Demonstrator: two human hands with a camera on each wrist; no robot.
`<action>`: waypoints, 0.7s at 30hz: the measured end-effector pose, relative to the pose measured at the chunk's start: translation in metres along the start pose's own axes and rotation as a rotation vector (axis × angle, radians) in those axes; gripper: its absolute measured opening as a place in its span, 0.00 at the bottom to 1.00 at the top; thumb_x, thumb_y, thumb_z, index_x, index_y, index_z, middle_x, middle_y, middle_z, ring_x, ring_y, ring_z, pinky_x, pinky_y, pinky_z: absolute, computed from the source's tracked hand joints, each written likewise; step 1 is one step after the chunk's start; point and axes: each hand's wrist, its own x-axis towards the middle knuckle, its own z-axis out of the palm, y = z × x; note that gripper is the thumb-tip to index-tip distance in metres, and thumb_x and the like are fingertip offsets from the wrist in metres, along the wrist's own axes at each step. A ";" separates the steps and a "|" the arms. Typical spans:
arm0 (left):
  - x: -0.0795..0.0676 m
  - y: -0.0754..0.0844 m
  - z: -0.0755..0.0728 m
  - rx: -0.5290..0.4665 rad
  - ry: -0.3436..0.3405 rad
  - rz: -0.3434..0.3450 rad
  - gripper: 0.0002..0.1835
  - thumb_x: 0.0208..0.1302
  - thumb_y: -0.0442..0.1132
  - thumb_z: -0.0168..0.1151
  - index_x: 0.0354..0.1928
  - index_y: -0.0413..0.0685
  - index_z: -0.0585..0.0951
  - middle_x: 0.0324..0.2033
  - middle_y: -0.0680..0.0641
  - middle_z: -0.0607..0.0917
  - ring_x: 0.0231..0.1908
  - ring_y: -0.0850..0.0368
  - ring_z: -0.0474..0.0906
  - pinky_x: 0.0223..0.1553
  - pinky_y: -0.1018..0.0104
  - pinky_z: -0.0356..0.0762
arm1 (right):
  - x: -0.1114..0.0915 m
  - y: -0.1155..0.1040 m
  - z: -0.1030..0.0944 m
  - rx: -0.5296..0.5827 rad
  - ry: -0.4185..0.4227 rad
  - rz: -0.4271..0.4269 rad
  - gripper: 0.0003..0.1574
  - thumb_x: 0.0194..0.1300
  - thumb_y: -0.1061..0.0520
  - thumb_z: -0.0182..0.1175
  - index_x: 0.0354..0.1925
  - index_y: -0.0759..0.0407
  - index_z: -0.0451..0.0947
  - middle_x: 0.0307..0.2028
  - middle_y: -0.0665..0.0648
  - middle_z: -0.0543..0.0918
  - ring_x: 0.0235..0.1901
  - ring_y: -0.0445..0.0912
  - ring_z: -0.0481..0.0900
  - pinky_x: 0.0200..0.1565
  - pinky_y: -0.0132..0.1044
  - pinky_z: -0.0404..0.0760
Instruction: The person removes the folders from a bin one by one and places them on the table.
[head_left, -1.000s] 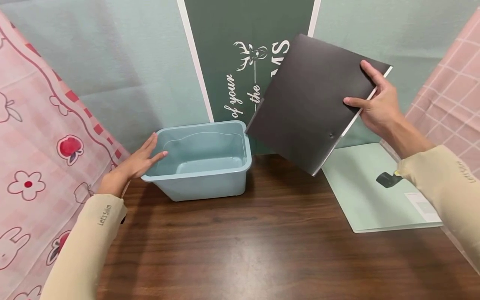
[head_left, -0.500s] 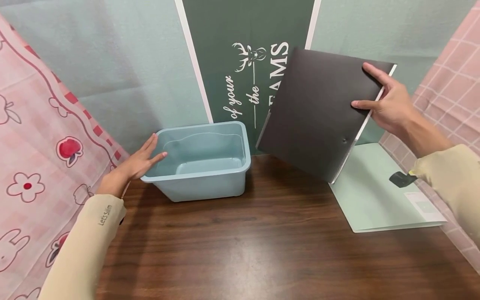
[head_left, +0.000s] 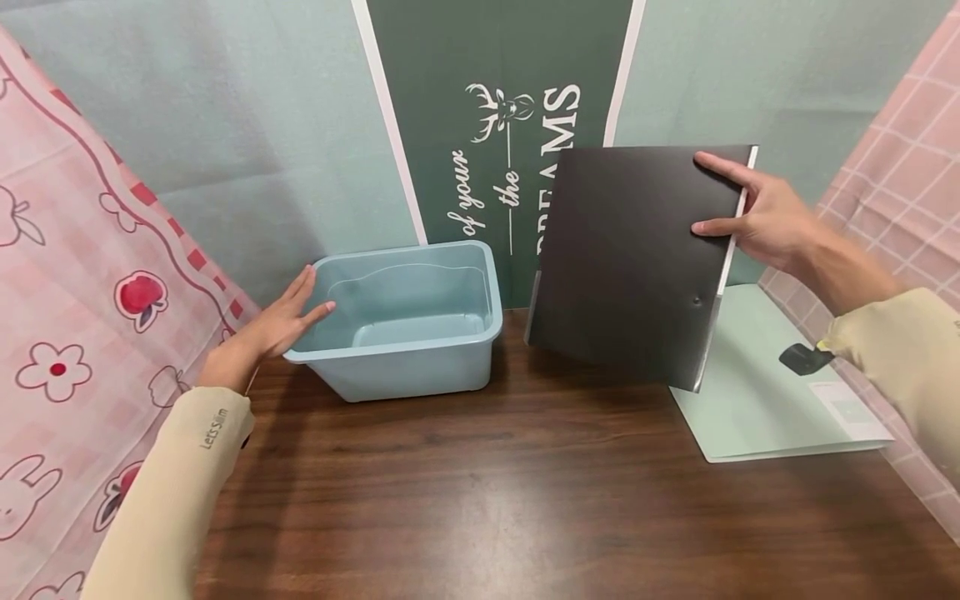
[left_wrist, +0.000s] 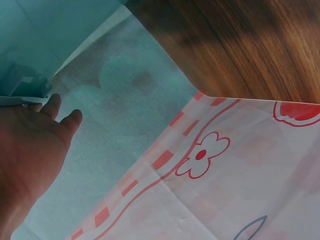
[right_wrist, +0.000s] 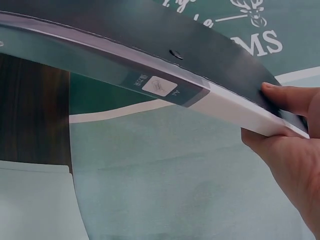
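Note:
My right hand (head_left: 776, 218) grips the upper part of a black A4 file folder (head_left: 630, 267) by its white spine. One finger and the thumb lie on the black cover, the other fingers behind it. Held nearly upright, the folder has its spine toward the right; a small white label (right_wrist: 160, 86) shows on that spine in the right wrist view. My left hand (head_left: 272, 327), fingers extended, rests on the left end of a light blue plastic tub (head_left: 397, 371). Inside the tub only its bare floor and walls show.
A pale green folder (head_left: 750, 408) lies on the brown wooden table (head_left: 465, 492) at the right, partly behind the black one. Cloth encloses the table: a pink patterned curtain (head_left: 90, 275) left, a green printed backdrop (head_left: 487, 50) behind, pink checked cloth (head_left: 885, 167) right.
The black folder has moved right and down, away from the tub, and turned from slanted to nearly upright in my right hand. My left hand and the tub have stayed put.

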 end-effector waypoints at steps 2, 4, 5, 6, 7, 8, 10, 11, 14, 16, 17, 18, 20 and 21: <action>0.001 -0.001 0.000 0.001 0.002 -0.001 0.49 0.83 0.66 0.39 0.84 0.47 0.27 0.84 0.43 0.26 0.83 0.36 0.29 0.79 0.32 0.37 | 0.000 0.002 0.000 -0.027 -0.001 0.012 0.63 0.57 0.91 0.56 0.81 0.47 0.65 0.65 0.53 0.77 0.57 0.43 0.84 0.47 0.38 0.90; 0.001 -0.001 0.000 0.008 0.005 0.000 0.49 0.83 0.66 0.39 0.84 0.47 0.27 0.84 0.43 0.26 0.83 0.36 0.29 0.79 0.32 0.36 | 0.000 0.004 0.000 -0.063 0.005 0.032 0.63 0.58 0.90 0.58 0.81 0.46 0.65 0.64 0.52 0.77 0.56 0.42 0.83 0.46 0.37 0.89; 0.001 -0.001 0.000 0.015 0.007 0.004 0.49 0.83 0.66 0.38 0.83 0.46 0.27 0.84 0.43 0.26 0.83 0.35 0.29 0.79 0.32 0.35 | 0.000 0.005 0.000 -0.091 0.009 0.044 0.63 0.58 0.89 0.60 0.81 0.46 0.65 0.64 0.52 0.78 0.56 0.41 0.83 0.46 0.36 0.89; 0.001 -0.001 0.000 0.021 0.009 0.008 0.49 0.83 0.66 0.38 0.83 0.45 0.28 0.84 0.42 0.26 0.83 0.34 0.29 0.79 0.32 0.34 | 0.000 0.007 0.001 -0.115 0.011 0.060 0.63 0.58 0.88 0.61 0.81 0.45 0.64 0.63 0.51 0.78 0.56 0.41 0.84 0.46 0.36 0.89; 0.001 -0.002 0.000 0.028 0.011 0.010 0.49 0.83 0.65 0.38 0.83 0.44 0.28 0.84 0.41 0.26 0.83 0.34 0.29 0.79 0.32 0.33 | 0.000 0.008 0.001 -0.138 0.011 0.074 0.63 0.58 0.87 0.62 0.81 0.44 0.64 0.63 0.51 0.78 0.55 0.40 0.84 0.45 0.36 0.89; 0.001 -0.001 -0.001 0.036 0.012 0.013 0.49 0.83 0.65 0.38 0.83 0.43 0.28 0.84 0.40 0.26 0.83 0.34 0.28 0.79 0.32 0.32 | 0.001 0.010 0.001 -0.162 0.012 0.087 0.63 0.59 0.86 0.63 0.82 0.44 0.64 0.62 0.51 0.79 0.54 0.40 0.84 0.45 0.36 0.89; 0.001 -0.002 -0.001 0.054 0.012 0.018 0.49 0.84 0.64 0.38 0.83 0.41 0.28 0.83 0.38 0.27 0.83 0.34 0.28 0.80 0.33 0.30 | 0.000 0.014 0.002 -0.245 0.012 0.107 0.63 0.59 0.84 0.65 0.82 0.43 0.63 0.60 0.49 0.80 0.53 0.39 0.85 0.44 0.36 0.89; 0.001 -0.001 -0.001 0.062 0.011 0.017 0.49 0.84 0.64 0.37 0.83 0.41 0.29 0.83 0.38 0.27 0.83 0.35 0.28 0.80 0.34 0.29 | 0.000 0.016 0.002 -0.292 0.013 0.114 0.63 0.59 0.83 0.66 0.82 0.43 0.62 0.59 0.48 0.81 0.52 0.39 0.85 0.44 0.35 0.89; 0.001 -0.001 -0.001 0.091 0.011 0.017 0.49 0.84 0.65 0.37 0.83 0.39 0.29 0.83 0.36 0.28 0.83 0.35 0.27 0.80 0.35 0.28 | 0.000 0.023 0.003 -0.422 0.020 0.140 0.63 0.61 0.80 0.68 0.83 0.41 0.61 0.57 0.44 0.82 0.49 0.37 0.86 0.43 0.35 0.89; 0.002 -0.001 -0.001 0.106 0.018 0.022 0.49 0.83 0.65 0.37 0.83 0.38 0.30 0.83 0.36 0.29 0.83 0.35 0.26 0.80 0.35 0.28 | 0.000 0.028 0.003 -0.481 0.022 0.157 0.63 0.61 0.78 0.69 0.83 0.39 0.60 0.56 0.43 0.82 0.47 0.37 0.87 0.43 0.36 0.89; 0.002 -0.001 -0.001 0.110 0.022 0.025 0.49 0.83 0.65 0.37 0.83 0.38 0.31 0.83 0.35 0.30 0.83 0.35 0.26 0.80 0.34 0.28 | 0.000 0.031 0.003 -0.494 0.022 0.166 0.63 0.62 0.78 0.69 0.83 0.39 0.60 0.56 0.43 0.81 0.47 0.37 0.87 0.43 0.36 0.90; 0.002 -0.001 -0.001 0.112 0.028 0.029 0.49 0.83 0.65 0.37 0.83 0.37 0.31 0.83 0.35 0.30 0.83 0.35 0.26 0.80 0.34 0.28 | 0.000 0.033 0.003 -0.501 0.021 0.177 0.63 0.62 0.77 0.69 0.83 0.38 0.59 0.57 0.43 0.81 0.47 0.37 0.87 0.43 0.37 0.90; 0.003 -0.002 -0.001 0.116 0.037 0.035 0.49 0.84 0.65 0.36 0.83 0.37 0.32 0.83 0.35 0.31 0.83 0.35 0.26 0.80 0.35 0.27 | 0.001 0.037 0.003 -0.492 0.013 0.200 0.63 0.63 0.77 0.69 0.83 0.36 0.59 0.58 0.44 0.79 0.47 0.39 0.88 0.44 0.39 0.90; 0.002 -0.002 -0.001 0.115 0.042 0.037 0.49 0.84 0.65 0.37 0.83 0.37 0.33 0.83 0.34 0.31 0.83 0.35 0.27 0.80 0.35 0.27 | 0.002 0.039 0.004 -0.473 0.006 0.208 0.63 0.63 0.78 0.68 0.84 0.37 0.58 0.59 0.45 0.78 0.48 0.39 0.87 0.45 0.40 0.90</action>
